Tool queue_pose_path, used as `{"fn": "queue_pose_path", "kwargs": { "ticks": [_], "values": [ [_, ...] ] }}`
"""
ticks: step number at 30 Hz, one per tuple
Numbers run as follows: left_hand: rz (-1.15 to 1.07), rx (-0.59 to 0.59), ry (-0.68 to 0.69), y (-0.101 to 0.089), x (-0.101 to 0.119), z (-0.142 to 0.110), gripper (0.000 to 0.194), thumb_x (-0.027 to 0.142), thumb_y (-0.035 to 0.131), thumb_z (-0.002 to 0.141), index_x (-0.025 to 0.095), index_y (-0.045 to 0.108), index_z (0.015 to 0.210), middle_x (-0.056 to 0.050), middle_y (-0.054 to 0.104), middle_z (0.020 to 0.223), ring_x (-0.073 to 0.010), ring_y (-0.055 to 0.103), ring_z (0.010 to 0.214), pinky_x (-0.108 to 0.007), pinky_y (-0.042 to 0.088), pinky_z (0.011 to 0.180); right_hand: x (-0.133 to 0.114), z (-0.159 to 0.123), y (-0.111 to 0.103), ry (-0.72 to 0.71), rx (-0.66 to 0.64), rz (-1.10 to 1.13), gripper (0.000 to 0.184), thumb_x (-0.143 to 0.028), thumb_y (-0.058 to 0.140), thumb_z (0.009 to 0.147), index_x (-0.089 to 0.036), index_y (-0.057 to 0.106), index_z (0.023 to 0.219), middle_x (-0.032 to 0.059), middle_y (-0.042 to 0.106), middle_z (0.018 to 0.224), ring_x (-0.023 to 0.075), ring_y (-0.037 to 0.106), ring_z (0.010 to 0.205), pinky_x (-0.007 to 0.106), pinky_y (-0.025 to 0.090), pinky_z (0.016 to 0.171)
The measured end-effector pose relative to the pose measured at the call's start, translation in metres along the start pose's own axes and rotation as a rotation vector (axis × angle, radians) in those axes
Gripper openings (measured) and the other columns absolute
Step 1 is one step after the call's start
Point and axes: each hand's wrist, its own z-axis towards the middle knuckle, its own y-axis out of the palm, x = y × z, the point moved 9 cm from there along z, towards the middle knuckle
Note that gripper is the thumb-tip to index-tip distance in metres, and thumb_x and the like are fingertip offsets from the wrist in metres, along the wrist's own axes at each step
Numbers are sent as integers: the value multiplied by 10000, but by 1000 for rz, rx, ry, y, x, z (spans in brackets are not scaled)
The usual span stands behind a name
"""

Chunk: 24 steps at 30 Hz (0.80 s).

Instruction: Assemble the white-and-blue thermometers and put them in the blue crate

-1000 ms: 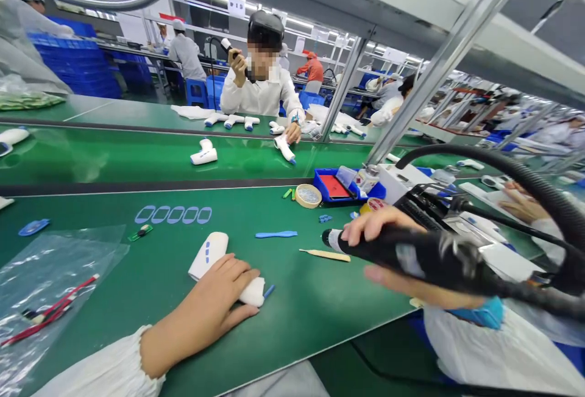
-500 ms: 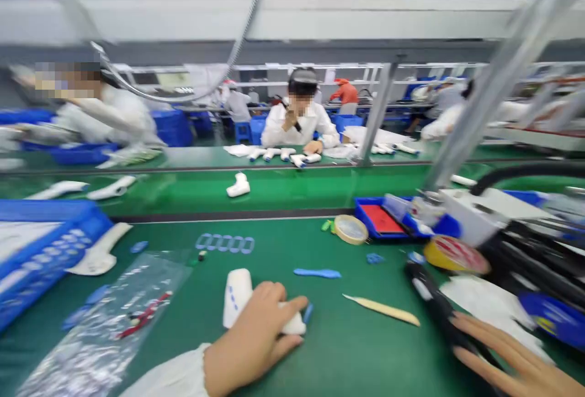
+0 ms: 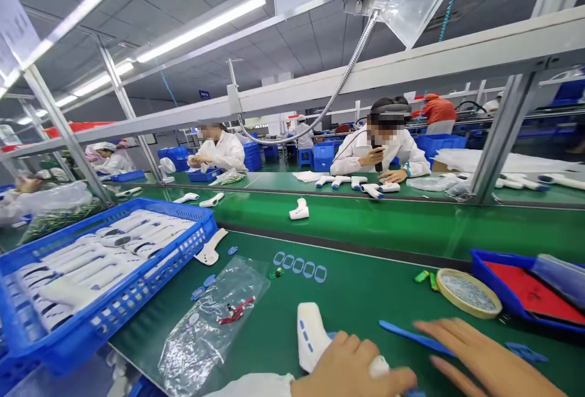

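My left hand (image 3: 350, 365) is closed over the handle part of a white gun-shaped plastic housing (image 3: 311, 333), which lies on the green mat. Its other end, with small blue marks, sticks out beyond my fingers. My right hand (image 3: 487, 354) has its fingers apart over a slim blue plastic stick (image 3: 397, 327) and partly covers it; whether they touch I cannot tell. To the left lies a clear plastic bag (image 3: 205, 330) with small red-wired parts (image 3: 237, 310) on it. Blue ring-shaped pieces (image 3: 299, 264) sit in a row beyond the housing.
A blue basket (image 3: 150, 296) full of white housings stands at the left. At the right are a tape roll (image 3: 468, 293) and a blue tray (image 3: 543, 318) with a red pad. Another white housing (image 3: 299, 209) lies on the green belt. Co-workers sit across it.
My right hand has left the black tool at the right and come over the blue stick. My left hand keeps hold of the housing. The view has swung left and up.
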Motion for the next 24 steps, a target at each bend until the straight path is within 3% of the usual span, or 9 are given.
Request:
{"fn": "queue_pose_path", "kwargs": {
  "ticks": [2,5,8,12,15,18,21,24],
  "values": [
    [-111,84,-97,-15,-5,-14,581,384,546,806,177,335,1306,-142,575,1057,-270,557,912,-395,453,754,-10,24,15,90,-165,-20,240,-344,495,803,-223,642,950,140,660,862,302,634,785,486,535,658],
    [-304,247,-213,-34,-18,-36,438,212,444,864,165,318,1281,-134,512,1168,-246,498,1057,-414,414,898,-13,45,31,240,-324,85,212,-311,450,798,-169,554,679,144,607,724,279,568,696,481,479,635],
    [-396,305,-213,-37,-25,-44,387,216,450,869,206,351,1243,-111,524,1135,-244,508,1033,-431,427,890,-18,45,33,320,-405,167,177,-307,442,845,-180,496,734,61,600,686,196,548,629,358,478,600],
    [-397,357,-207,-37,-29,-46,380,249,493,857,233,384,1220,-90,571,1047,-259,542,947,-450,453,828,-47,41,13,337,-386,448,189,-329,411,913,-179,496,836,-4,591,693,121,539,606,239,454,566],
    [-376,362,-174,-37,-26,-46,364,255,486,861,231,403,1216,-87,582,1035,-254,547,931,-431,457,810,-67,42,0,317,-382,590,160,-310,504,876,-169,570,838,-5,587,698,119,515,612,230,424,565],
    [-338,330,-104,-38,-19,-45,368,245,470,870,229,406,1232,-83,580,1051,-240,536,933,-417,444,821,-76,43,0,272,-458,569,158,-295,518,865,-173,618,869,9,620,756,132,529,660,238,422,602],
    [-309,224,-43,-34,-12,-41,378,242,462,876,234,399,1249,-67,575,1034,-228,522,921,-399,432,825,-80,41,11,234,-583,574,183,-294,526,849,-165,646,899,27,641,810,142,540,698,240,414,637],
    [-296,127,-46,-30,-12,-35,381,273,457,880,229,392,1252,-62,559,1035,-224,514,923,-379,433,814,-73,35,32,341,-703,621,191,-280,523,835,-148,651,887,15,613,719,120,505,626,217,385,589]
  ]
}}
